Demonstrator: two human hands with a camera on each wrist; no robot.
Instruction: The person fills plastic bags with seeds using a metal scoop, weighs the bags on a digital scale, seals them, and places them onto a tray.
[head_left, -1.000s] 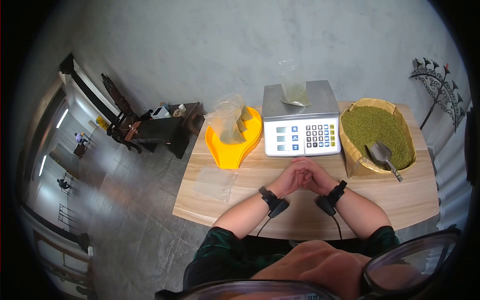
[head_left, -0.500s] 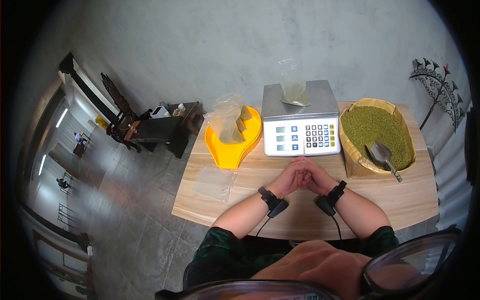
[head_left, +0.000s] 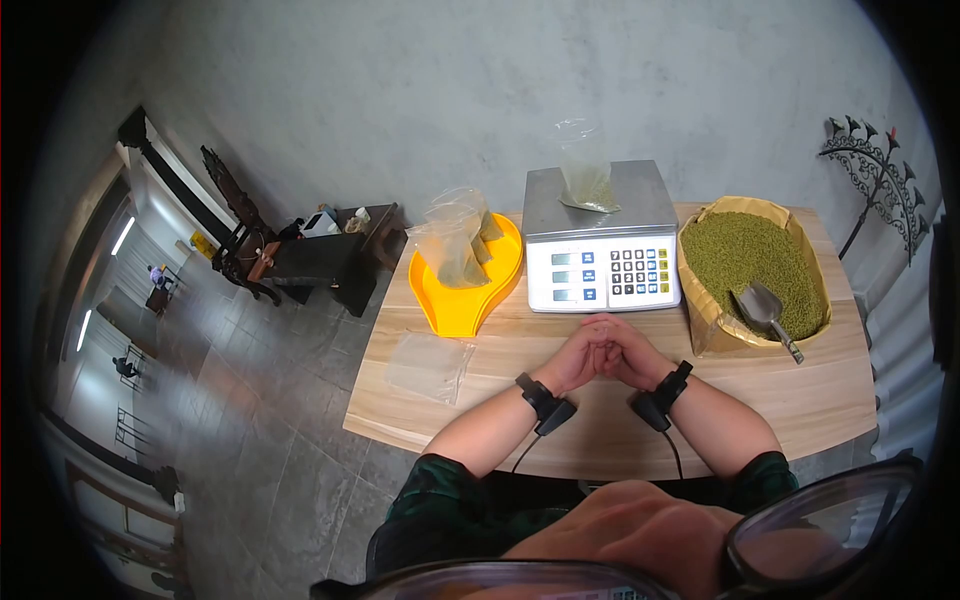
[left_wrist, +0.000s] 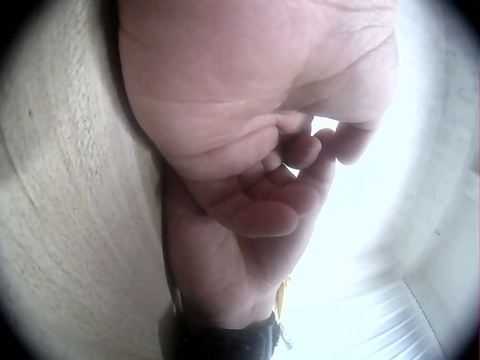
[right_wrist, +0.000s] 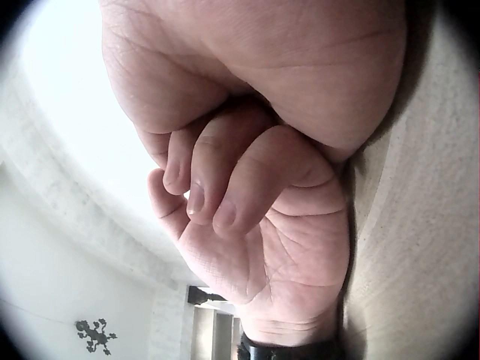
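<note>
My left hand (head_left: 572, 360) and right hand (head_left: 642, 358) rest together on the table in front of the scale, fingertips overlapping. In the left wrist view, the fingers of the left hand (left_wrist: 247, 90) curl loosely against the right hand (left_wrist: 225, 262). The right wrist view shows the same loose curl; no object sits in either hand. Just beyond them stands a white weighing scale (head_left: 604, 274) with a metal plate. On that plate sits a clear plastic bag (head_left: 592, 188) with green grains at its bottom.
To the right, a brown paper sack (head_left: 712, 318) holds green grains (head_left: 745, 250), with a metal scoop (head_left: 762, 306) stuck in them. On the left, a yellow tray (head_left: 455, 318) carries filled clear bags (head_left: 455, 250). Flat plastic bags (head_left: 428, 367) lie nearer on the wooden table (head_left: 800, 400).
</note>
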